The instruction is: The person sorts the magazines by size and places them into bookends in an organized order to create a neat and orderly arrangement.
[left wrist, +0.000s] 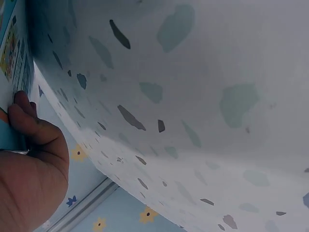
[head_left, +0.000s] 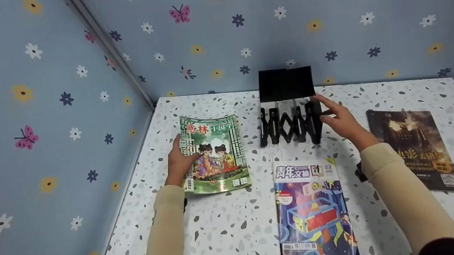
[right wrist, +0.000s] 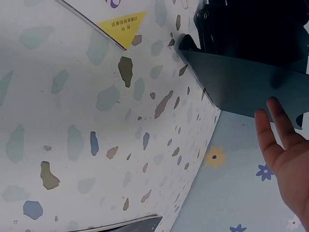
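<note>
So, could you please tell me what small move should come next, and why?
Probably ease the green magazine rightward to the black rack: the left hand grips the magazine's left edge, and the right hand is at the rack's right side, seemingly able to steady it.

magazines [head_left: 220,157] [head_left: 315,219] [head_left: 414,143]: 3 | black folding rack [head_left: 285,84]: 1 | speckled tabletop [head_left: 224,227]: 1 | beige sleeves [head_left: 164,229] [head_left: 411,201]: 2
</note>
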`<move>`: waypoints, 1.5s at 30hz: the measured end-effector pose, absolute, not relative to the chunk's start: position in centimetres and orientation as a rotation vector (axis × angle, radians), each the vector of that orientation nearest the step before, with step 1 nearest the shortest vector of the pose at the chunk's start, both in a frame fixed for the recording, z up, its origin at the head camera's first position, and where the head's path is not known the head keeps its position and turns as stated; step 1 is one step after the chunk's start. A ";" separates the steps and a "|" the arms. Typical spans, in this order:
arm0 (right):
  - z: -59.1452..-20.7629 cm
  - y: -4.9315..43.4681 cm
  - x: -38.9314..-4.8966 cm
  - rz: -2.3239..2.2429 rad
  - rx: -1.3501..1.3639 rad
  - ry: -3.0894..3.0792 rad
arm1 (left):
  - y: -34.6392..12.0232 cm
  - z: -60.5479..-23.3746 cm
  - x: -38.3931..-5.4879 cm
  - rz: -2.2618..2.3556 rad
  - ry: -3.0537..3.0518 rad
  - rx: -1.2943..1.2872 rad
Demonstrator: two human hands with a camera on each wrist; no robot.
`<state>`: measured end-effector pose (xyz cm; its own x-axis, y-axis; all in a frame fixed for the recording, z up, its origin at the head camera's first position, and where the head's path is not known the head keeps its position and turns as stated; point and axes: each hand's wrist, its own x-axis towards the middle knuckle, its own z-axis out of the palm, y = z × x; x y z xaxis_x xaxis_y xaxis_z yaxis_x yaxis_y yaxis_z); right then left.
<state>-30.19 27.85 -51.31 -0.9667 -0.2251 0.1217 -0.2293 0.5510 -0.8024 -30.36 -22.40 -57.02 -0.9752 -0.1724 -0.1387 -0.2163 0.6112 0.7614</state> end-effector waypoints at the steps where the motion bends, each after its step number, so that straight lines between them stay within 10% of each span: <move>1: -51.3 27.9 -30.2 1.418 0.411 -2.772 | -22.3 -57.0 -30.3 1.327 2.779 -0.336; 45: -49.6 29.0 -30.5 1.230 0.476 -2.991 | -18.7 -53.1 -26.3 1.293 3.108 -0.297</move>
<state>-30.48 28.96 -49.58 -0.9497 -0.3130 -0.0072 -0.2174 0.6759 -0.7042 -26.25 -18.69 -53.10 -0.9566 -0.2494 0.1505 -0.0691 0.6963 0.7145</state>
